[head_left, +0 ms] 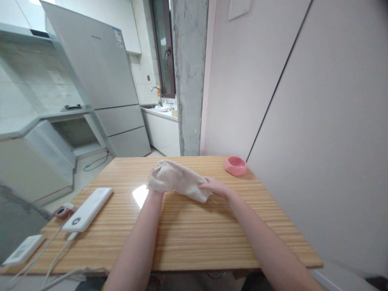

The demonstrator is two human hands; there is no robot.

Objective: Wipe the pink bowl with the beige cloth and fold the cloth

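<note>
Beige cloth point(178, 180) bunched on the wooden table point(188, 234), left of the pink bowl point(235, 165). Left hand point(154, 182) buried under it, grip unclear; right hand point(216, 186) pinching its near edge.

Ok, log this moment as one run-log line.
left hand: under beige cloth | right hand: grips cloth edge | wooden table: pink bowl, white power bank

Grey fridge point(100, 76) stands left of a concrete pillar point(189, 76), perhaps a kitchen.
</note>
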